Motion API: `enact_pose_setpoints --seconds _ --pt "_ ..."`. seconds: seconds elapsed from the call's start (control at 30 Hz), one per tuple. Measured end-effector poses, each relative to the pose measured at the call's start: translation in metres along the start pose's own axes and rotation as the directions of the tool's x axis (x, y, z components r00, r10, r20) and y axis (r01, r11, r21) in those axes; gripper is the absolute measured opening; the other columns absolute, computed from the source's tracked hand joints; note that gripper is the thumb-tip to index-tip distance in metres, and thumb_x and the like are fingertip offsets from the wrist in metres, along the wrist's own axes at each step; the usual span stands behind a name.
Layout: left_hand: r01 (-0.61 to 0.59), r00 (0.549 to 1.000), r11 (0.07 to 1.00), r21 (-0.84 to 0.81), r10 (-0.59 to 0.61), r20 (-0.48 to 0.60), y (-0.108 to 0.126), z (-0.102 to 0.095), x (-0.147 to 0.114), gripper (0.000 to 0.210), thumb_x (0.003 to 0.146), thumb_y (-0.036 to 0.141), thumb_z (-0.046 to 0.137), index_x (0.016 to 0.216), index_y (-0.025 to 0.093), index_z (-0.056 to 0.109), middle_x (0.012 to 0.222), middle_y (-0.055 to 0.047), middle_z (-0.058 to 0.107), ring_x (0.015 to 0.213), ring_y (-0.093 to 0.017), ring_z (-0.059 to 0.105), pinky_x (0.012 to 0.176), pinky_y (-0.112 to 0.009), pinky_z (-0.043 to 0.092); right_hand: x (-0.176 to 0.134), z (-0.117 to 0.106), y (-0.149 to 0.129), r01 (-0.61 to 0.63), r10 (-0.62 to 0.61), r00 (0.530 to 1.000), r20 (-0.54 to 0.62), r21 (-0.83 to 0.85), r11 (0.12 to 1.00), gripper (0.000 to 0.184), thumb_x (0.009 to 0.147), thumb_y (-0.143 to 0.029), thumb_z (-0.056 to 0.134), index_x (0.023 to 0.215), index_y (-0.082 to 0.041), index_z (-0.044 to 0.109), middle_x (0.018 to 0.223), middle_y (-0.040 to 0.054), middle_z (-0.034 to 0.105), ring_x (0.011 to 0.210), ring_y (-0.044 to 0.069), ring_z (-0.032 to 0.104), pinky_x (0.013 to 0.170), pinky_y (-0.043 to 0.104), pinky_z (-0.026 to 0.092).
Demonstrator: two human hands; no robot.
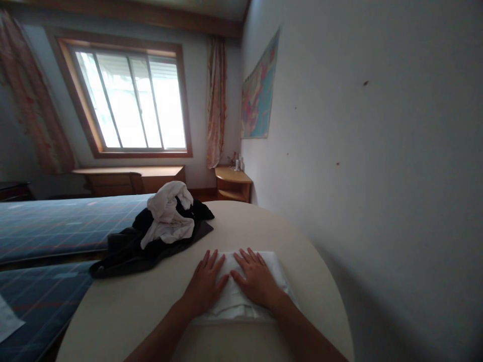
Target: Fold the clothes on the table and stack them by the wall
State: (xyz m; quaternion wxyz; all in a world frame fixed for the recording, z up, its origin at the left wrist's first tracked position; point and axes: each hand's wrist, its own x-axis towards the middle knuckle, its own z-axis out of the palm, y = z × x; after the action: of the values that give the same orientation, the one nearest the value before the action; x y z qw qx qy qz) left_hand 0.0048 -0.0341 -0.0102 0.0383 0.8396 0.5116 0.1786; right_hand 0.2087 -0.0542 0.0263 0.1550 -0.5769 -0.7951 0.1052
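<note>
A folded white cloth, perhaps a garment, lies flat near the front of the round cream table. My left hand rests palm down on its left part, fingers stretched out and apart. Flat on the upper right part is my right hand, its fingers also spread. The two thumbs point toward each other over the middle of the cloth. Neither hand grips anything. How the cloth is folded underneath cannot be made out.
Crumpled white fabric lies over black clothing at the table's left edge. Beds with blue plaid covers stand left. A white wall runs along the right. Beyond the table are a wooden corner shelf and a desk beneath the window.
</note>
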Motion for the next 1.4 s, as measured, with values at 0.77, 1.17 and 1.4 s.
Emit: enact_pose_setpoints --seconds 0.77,1.17,1.4 --pt "-0.056 0.997 0.998 -0.04 0.054 -0.051 -0.008 0.006 -0.001 0.055 0.098 0.043 0.049 0.148 0.021 0.045 0.158 -0.014 0.036 0.149 -0.035 0.02 0.114 -0.058 0.033 0.0 0.001 0.003 -0.05 0.05 0.999 0.012 -0.026 0.998 0.067 0.098 -0.061 0.034 0.153 -0.024 0.037 0.161 0.0051 0.031 0.15 0.026 0.019 0.122 0.045 0.009" --pt "-0.016 1.0 0.999 -0.028 0.016 0.016 -0.005 0.0 -0.004 0.057 0.099 0.046 0.047 0.15 0.022 0.041 0.16 -0.012 0.031 0.15 -0.036 0.016 0.115 -0.058 0.031 -0.009 -0.016 0.033 -0.462 0.453 0.887 -0.092 -0.202 0.863 0.074 0.098 -0.06 0.033 0.154 -0.011 0.035 0.161 0.0149 0.027 0.149 0.037 0.017 0.118 0.061 0.003" --pt "-0.037 0.997 0.983 -0.178 0.024 -0.072 -0.019 0.003 0.0 0.048 0.094 0.025 0.044 0.14 0.015 0.053 0.152 -0.012 0.045 0.147 -0.029 0.029 0.119 -0.05 0.03 -0.027 -0.028 -0.008 0.398 -0.412 0.886 0.213 0.109 0.911 0.085 0.083 -0.072 0.057 0.155 -0.035 0.03 0.164 0.0037 0.023 0.152 0.03 0.012 0.122 0.052 0.006"
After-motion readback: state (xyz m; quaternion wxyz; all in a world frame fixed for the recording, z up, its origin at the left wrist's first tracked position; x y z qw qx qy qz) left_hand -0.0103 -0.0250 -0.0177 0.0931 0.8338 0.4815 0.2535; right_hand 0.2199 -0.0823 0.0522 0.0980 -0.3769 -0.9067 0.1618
